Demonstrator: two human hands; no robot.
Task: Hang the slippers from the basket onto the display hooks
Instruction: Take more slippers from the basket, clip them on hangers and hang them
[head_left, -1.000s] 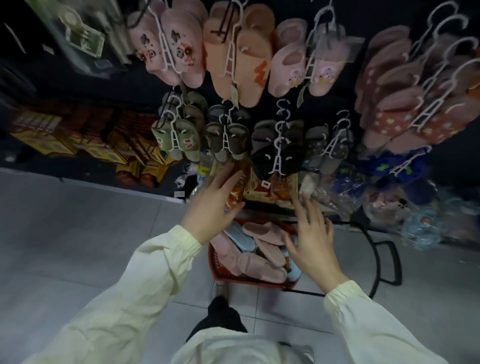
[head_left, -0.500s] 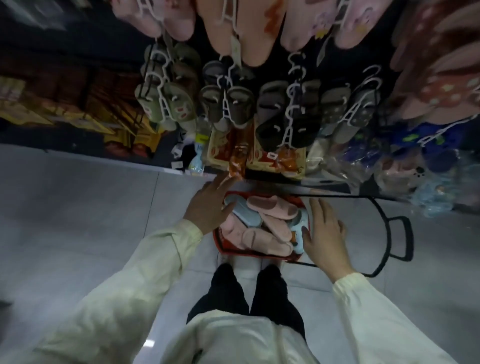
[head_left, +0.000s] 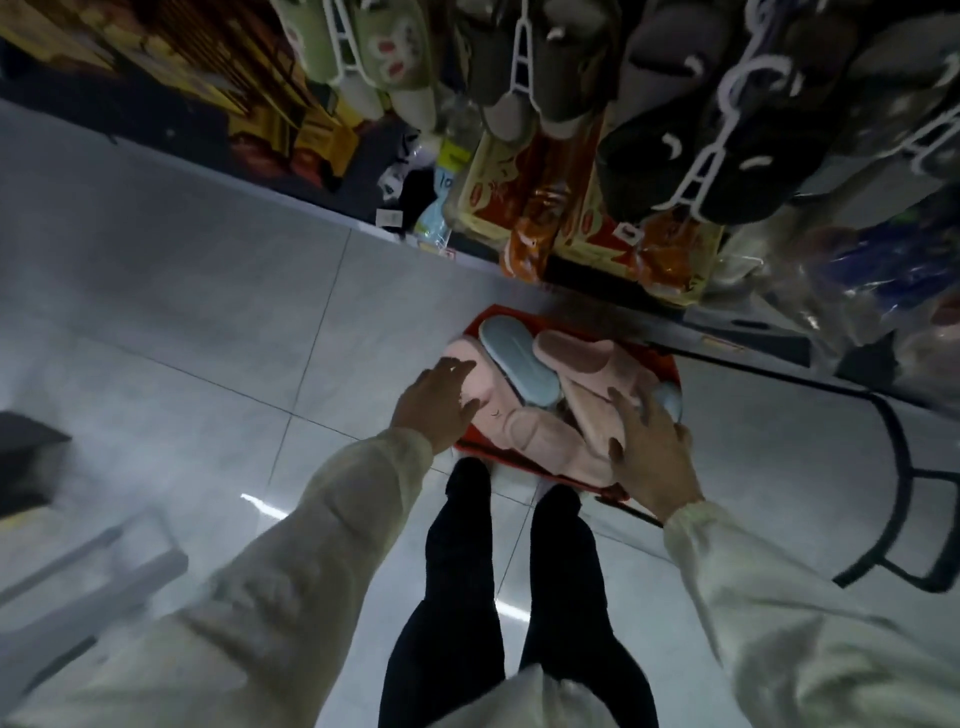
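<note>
left hand (head_left: 436, 402) and right hand (head_left: 649, 449) hover, fingers spread, over pink slippers (head_left: 571, 358) lying diagonally in the basket (head_left: 669, 366).

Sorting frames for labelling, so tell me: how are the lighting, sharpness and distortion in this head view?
Head view: dim overall; the red plastic basket of pink and blue slippers is fairly sharp; the cream sleeves and dark hanging slippers near the frame edges are smeared and stretched; two small glare streaks lie on the glossy grey floor tiles.
</note>
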